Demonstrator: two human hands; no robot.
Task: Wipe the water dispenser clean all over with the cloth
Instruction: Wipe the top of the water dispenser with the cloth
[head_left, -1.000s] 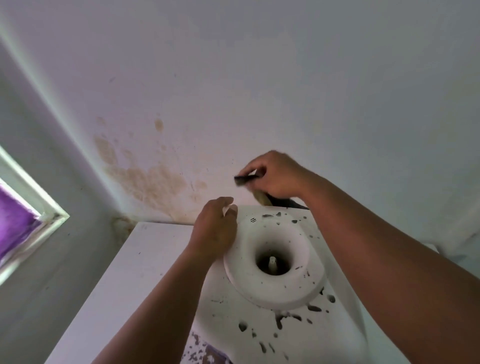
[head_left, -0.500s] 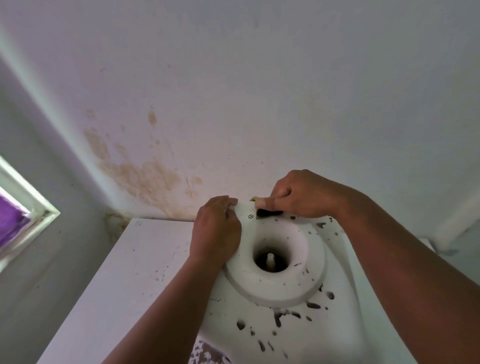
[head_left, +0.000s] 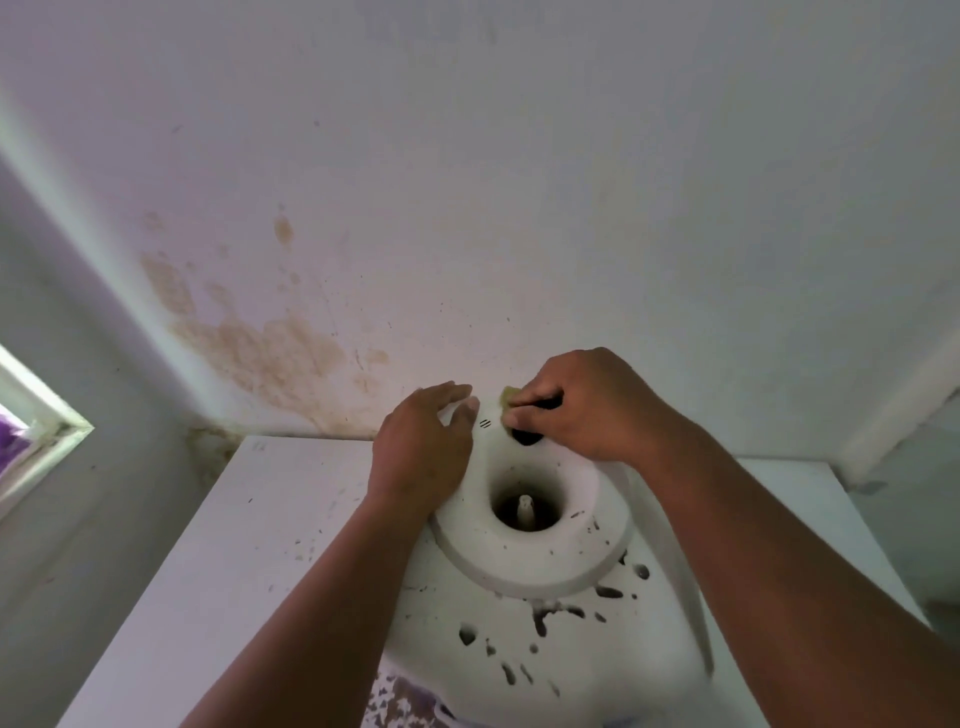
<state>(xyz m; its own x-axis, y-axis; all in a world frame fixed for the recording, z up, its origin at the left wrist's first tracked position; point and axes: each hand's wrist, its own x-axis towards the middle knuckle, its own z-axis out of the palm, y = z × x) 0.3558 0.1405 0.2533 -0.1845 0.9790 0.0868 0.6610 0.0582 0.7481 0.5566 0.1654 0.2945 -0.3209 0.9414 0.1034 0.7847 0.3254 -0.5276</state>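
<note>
Water dispenser (head_left: 524, 613) sits lower centre of the frame, seen from above: white top, raised round collar (head_left: 535, 561) with a dark well and a pale spike (head_left: 525, 512) in the middle. Dark splotches scattered over the collar's near rim and the sloped top below it, densest lower centre.

Right hand (head_left: 587, 405), centre right, fingers curled around the cloth (head_left: 524, 423), pressing it on the far rim of the collar. Cloth mostly hidden under the fingers; a yellowish edge shows at the fingertips, a dark part below them. Small slot marking on the collar just left of it.

Left hand (head_left: 421, 447), centre, lies flat on the collar's left rim, fingers loosely extended, holding nothing.

Dispenser stands on or against a white surface (head_left: 249, 545) running lower left, lightly speckled. White wall (head_left: 571, 182) fills the upper frame; brown stain patches (head_left: 260, 348) left of centre, down to the corner. Window frame (head_left: 41, 441) at the left edge, purple showing behind it. A purple-patterned patch at the bottom edge, too cut off to identify.
</note>
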